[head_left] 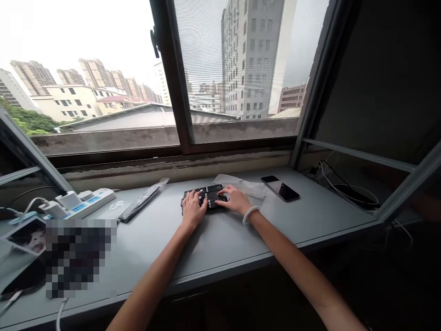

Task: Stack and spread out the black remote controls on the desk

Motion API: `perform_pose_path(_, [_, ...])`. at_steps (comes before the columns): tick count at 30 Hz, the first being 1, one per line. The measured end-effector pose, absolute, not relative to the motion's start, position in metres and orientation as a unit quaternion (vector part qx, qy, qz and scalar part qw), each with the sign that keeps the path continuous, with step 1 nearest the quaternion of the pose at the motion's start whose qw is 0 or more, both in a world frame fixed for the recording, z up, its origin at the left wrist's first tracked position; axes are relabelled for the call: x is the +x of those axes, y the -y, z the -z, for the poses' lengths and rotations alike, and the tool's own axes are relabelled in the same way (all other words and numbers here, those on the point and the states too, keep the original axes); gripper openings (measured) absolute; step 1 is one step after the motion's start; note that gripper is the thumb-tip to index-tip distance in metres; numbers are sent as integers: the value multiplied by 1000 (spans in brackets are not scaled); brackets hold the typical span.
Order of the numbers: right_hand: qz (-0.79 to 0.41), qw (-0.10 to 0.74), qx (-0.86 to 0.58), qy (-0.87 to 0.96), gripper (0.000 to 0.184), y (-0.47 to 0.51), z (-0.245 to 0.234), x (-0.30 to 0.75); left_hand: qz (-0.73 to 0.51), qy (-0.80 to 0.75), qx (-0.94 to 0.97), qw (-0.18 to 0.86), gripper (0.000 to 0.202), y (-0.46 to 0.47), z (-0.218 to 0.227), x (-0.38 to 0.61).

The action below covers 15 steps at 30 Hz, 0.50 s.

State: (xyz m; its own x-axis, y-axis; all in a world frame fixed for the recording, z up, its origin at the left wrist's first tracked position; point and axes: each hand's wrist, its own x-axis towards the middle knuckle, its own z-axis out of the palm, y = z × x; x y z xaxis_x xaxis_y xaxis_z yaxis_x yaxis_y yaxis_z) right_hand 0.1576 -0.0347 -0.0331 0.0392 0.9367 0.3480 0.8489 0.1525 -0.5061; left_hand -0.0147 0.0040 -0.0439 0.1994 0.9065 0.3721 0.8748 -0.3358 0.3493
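Note:
Black remote controls [211,196] with pale buttons lie close together on the grey desk, in the middle of the head view. My left hand [193,207] grips their left end, fingers bent over the far side and thumb on the buttons. At the right end, my right hand [234,200] holds them between thumb and fingers; a white beaded bracelet [251,214] circles that wrist. The hands partly cover the remotes, so their exact number is hard to tell. Just behind my right hand lies a crumpled clear plastic bag [250,187].
A wrapped dark remote-like item [143,201] lies left of my hands. On the right rests a black phone [280,188]. A white power strip [91,203] with plugs, a photo card [29,236] and cables fill the left end. The window [184,92] rises behind the desk [275,225].

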Motion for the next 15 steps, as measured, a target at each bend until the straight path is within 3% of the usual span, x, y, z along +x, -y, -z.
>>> perform_pose_path(15, [-74, 311, -617, 719, 37, 33, 40, 158, -331, -615, 713, 62, 31, -18, 41, -37])
